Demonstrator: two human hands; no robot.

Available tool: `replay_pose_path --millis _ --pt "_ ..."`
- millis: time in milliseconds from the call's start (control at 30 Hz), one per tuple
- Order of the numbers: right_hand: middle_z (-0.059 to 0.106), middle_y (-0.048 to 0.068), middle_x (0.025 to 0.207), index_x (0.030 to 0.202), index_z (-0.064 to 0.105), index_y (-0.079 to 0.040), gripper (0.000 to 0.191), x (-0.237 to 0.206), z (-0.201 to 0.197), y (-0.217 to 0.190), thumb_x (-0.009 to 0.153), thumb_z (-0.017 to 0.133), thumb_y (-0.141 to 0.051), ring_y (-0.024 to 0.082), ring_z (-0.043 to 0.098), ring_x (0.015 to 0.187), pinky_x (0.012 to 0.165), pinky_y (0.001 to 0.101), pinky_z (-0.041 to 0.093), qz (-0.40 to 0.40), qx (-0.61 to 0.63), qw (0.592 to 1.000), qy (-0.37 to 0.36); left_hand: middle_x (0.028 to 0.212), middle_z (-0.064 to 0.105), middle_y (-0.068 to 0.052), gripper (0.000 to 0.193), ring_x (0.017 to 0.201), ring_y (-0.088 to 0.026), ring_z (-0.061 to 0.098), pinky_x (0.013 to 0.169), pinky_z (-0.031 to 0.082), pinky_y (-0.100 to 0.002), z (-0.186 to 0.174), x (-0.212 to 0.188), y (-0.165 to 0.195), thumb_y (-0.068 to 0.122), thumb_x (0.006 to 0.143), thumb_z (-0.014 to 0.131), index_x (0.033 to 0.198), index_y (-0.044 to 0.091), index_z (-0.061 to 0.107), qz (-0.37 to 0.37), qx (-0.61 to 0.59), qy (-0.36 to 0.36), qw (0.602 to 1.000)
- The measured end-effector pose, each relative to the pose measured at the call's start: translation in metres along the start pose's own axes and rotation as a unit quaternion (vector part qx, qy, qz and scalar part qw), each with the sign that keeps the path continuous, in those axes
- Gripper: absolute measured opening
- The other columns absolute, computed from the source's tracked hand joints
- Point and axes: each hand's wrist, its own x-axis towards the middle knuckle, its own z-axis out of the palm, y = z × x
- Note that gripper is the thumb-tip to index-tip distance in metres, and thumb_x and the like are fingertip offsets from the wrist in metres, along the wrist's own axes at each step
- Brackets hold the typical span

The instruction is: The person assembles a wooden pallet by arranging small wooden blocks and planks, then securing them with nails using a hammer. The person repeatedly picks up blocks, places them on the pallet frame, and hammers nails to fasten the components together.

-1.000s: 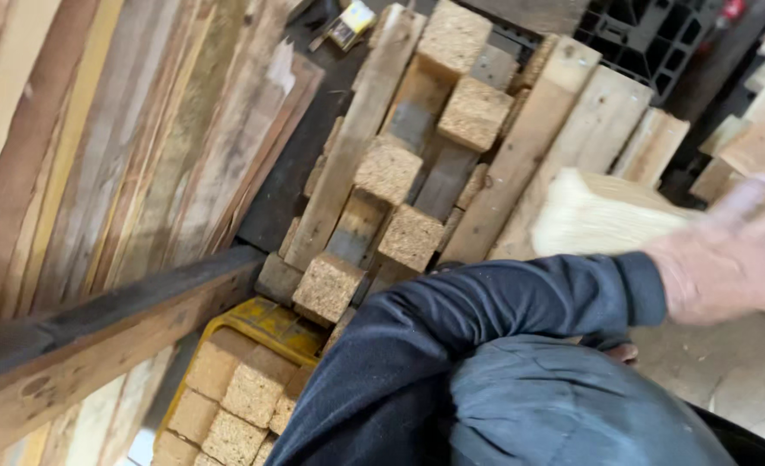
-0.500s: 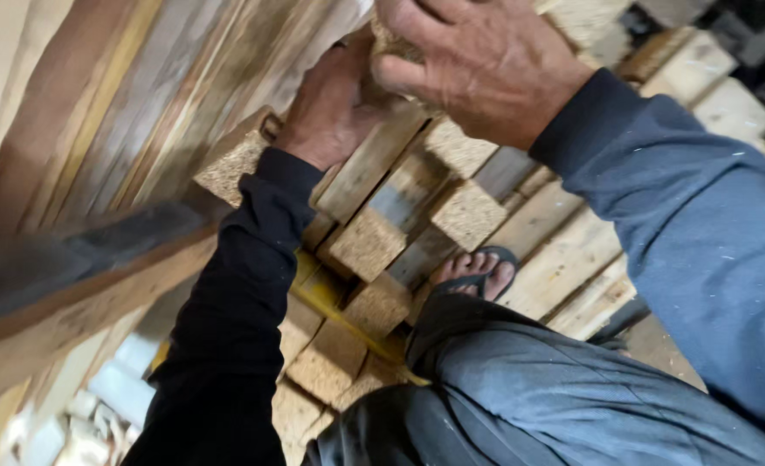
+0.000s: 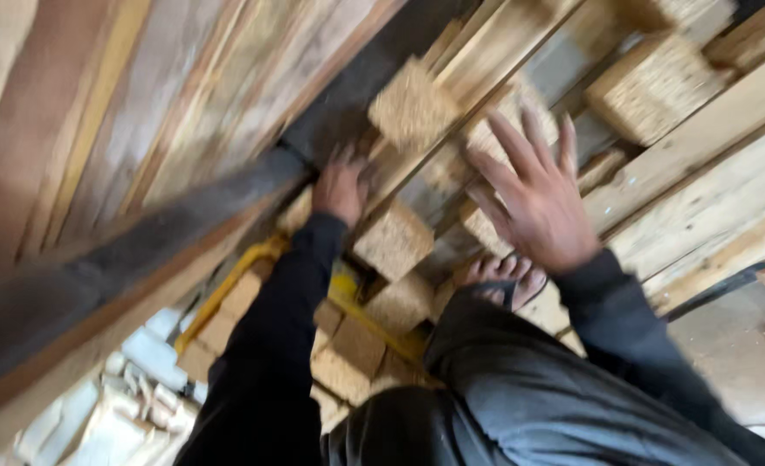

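Nearest the camera, the person's bent knee in dark grey trousers [image 3: 521,388] fills the lower middle of the blurred view, with two dark sleeves reaching away from it. Just beyond the knee, a bare foot in a sandal [image 3: 496,278] rests on the wood. To the left of the knee, a yellow metal frame [image 3: 227,289] runs over a lower stack of pressed-chip blocks [image 3: 348,345].

Further out, the left hand [image 3: 341,185] presses against the edge of a wooden pallet [image 3: 659,198], right where it meets a dark beam [image 3: 141,250]. Its fingers are curled against the wood, but blur hides whether they grip anything. Just beside it, toward the right, sits a square chipboard pallet block [image 3: 393,240].

The right hand [image 3: 534,198] hovers over the pallet with its fingers [image 3: 512,142] spread wide and holding nothing, above a second block [image 3: 503,129] lying near a third [image 3: 413,108].

Farthest away, on the left, weathered planks [image 3: 123,103] lean in a long slanting wall, and more pale boards [image 3: 719,112] cross the upper right.
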Motion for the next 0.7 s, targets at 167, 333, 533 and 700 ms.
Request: replay_pose_path --millis 167,333,533,700 --pt "0.037 0.019 0.165 0.137 0.062 -0.01 0.045 -0.068 -0.01 0.005 0.094 0.071 -0.021 0.046 0.024 0.158 0.124 0.067 0.017 0.146 0.027 0.985 0.087 0.173 0.011 -0.029 0.085 0.161 -0.043 0.012 0.131 0.012 -0.049 -0.011 -0.005 0.045 0.022 0.1 0.064 0.166 -0.002 0.016 0.102 -0.323 0.219 0.915" --pt "0.041 0.02 0.161 0.133 0.063 -0.009 0.046 -0.105 0.017 0.014 0.09 0.072 -0.021 0.046 0.032 0.151 0.119 0.063 0.024 0.215 0.056 0.975 0.027 0.162 0.032 -0.03 0.124 0.152 -0.042 0.032 0.124 0.028 -0.051 -0.042 0.058 0.09 0.062 0.074 0.088 0.16 0.001 0.022 0.033 -0.177 0.147 0.973" --pt "0.043 0.021 0.158 0.132 0.063 -0.01 0.043 -0.116 0.038 0.026 0.09 0.071 -0.02 0.043 0.038 0.147 0.116 0.0629 0.033 0.212 0.082 0.973 0.029 0.121 0.063 -0.024 0.1 0.115 -0.041 0.061 0.092 0.051 -0.055 -0.046 0.081 0.111 0.078 0.069 0.077 0.13 0.004 0.049 0.023 -0.086 0.098 0.991" --pt "0.039 0.023 0.157 0.136 0.061 -0.008 0.047 -0.11 0.025 0.016 0.091 0.069 -0.017 0.046 0.034 0.149 0.114 0.0662 0.03 0.2 0.085 0.976 0.019 0.111 0.065 -0.024 0.071 0.108 -0.039 0.064 0.088 0.051 -0.054 -0.024 0.073 0.1 0.07 0.098 0.059 0.13 0.007 0.051 0.015 -0.051 0.148 0.987"
